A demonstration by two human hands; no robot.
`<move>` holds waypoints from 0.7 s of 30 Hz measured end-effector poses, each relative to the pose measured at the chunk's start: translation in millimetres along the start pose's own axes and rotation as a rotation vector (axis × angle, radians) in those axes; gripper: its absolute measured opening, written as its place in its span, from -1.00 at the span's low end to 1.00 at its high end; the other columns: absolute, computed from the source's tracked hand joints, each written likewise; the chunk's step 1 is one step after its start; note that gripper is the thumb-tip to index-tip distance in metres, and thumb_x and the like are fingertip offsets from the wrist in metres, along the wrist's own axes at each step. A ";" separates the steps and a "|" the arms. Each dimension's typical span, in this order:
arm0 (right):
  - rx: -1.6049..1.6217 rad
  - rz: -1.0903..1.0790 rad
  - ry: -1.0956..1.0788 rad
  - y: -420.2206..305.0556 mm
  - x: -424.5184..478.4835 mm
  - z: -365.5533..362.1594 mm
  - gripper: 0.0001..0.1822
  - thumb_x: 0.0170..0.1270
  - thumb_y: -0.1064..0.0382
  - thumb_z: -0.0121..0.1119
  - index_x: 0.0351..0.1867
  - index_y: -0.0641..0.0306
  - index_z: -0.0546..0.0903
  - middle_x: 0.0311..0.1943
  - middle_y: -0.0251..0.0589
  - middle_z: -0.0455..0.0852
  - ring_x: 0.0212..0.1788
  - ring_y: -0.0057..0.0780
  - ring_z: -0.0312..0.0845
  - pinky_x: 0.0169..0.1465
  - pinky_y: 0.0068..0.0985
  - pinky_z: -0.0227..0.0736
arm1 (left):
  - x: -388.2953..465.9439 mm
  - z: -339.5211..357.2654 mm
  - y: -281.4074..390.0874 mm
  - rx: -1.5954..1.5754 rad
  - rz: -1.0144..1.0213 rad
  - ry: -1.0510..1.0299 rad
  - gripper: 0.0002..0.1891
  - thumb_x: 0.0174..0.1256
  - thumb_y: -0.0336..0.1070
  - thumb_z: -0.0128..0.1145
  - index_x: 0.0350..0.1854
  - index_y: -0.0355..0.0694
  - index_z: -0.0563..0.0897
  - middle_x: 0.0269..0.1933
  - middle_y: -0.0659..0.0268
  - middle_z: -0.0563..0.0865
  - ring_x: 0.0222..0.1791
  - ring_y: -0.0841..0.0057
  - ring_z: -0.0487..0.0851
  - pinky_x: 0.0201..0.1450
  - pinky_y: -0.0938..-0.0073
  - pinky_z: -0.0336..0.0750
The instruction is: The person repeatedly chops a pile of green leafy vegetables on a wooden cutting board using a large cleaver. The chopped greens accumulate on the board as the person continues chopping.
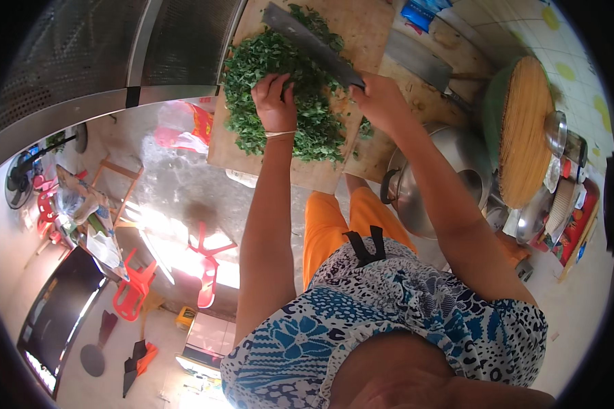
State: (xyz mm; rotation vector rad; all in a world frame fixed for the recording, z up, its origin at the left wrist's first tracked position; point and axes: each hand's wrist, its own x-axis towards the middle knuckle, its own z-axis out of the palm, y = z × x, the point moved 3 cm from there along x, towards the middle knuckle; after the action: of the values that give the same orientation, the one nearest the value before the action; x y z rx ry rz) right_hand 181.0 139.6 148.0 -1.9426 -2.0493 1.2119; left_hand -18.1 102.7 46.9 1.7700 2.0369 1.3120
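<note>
A heap of chopped leafy greens (250, 59) covers much of a wooden cutting board (366, 25). My right hand (382, 99) grips the handle of a dark, wide-bladed kitchen knife (309, 43), whose blade slants up and left across the greens. My left hand (276, 102) is over the left part of the heap, fingers bent and thumb apart. No object shows in it, and its fingertips' contact with the leaves is unclear. A second knife, a cleaver (419, 60), lies to the right of the board.
A metal pot (440, 179) stands right of my legs. Beyond it are a round wooden-looking disc (527, 133) and a small metal bowl (556, 133). A blue packet (420, 14) lies at the back. A perforated metal cabinet (184, 46) borders the board's left. Red plastic chairs (133, 289) stand behind, left.
</note>
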 end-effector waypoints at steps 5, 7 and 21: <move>-0.325 -0.149 -0.097 23.7 44.8 57.1 -0.83 0.25 0.29 0.08 -0.27 0.38 0.57 -0.45 0.14 0.64 -0.33 0.06 0.61 -0.24 -0.07 0.47 | -16.4 5.8 -20.5 0.069 -0.033 -0.028 -0.73 0.01 -0.47 0.28 -0.17 -0.17 0.71 -0.07 0.22 0.65 -0.01 0.19 0.51 0.07 0.22 0.45; -0.325 -0.201 -0.107 8.4 40.8 44.1 -0.83 0.24 0.30 0.09 -0.25 0.37 0.57 -0.45 0.14 0.64 -0.33 0.07 0.61 -0.25 -0.07 0.48 | -15.7 2.4 -19.8 0.063 -0.029 -0.020 -0.74 0.02 -0.46 0.27 -0.17 -0.19 0.70 -0.08 0.22 0.65 -0.01 0.19 0.51 0.06 0.22 0.46; -0.217 -0.283 -0.078 -31.4 24.5 42.3 -0.84 0.19 0.31 0.09 -0.29 0.32 0.63 -0.41 0.09 0.68 -0.29 0.05 0.63 -0.23 -0.12 0.53 | -26.3 -11.9 -26.0 0.109 -0.092 0.011 -0.79 -0.01 -0.52 0.25 -0.28 -0.15 0.67 -0.26 0.23 0.69 -0.21 0.24 0.63 -0.15 0.32 0.54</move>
State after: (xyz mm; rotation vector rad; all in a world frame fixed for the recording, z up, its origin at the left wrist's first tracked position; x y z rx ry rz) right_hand 127.5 144.0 125.7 -1.6258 -2.4841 1.0562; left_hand -36.7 76.0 25.6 1.6922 2.2062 1.2096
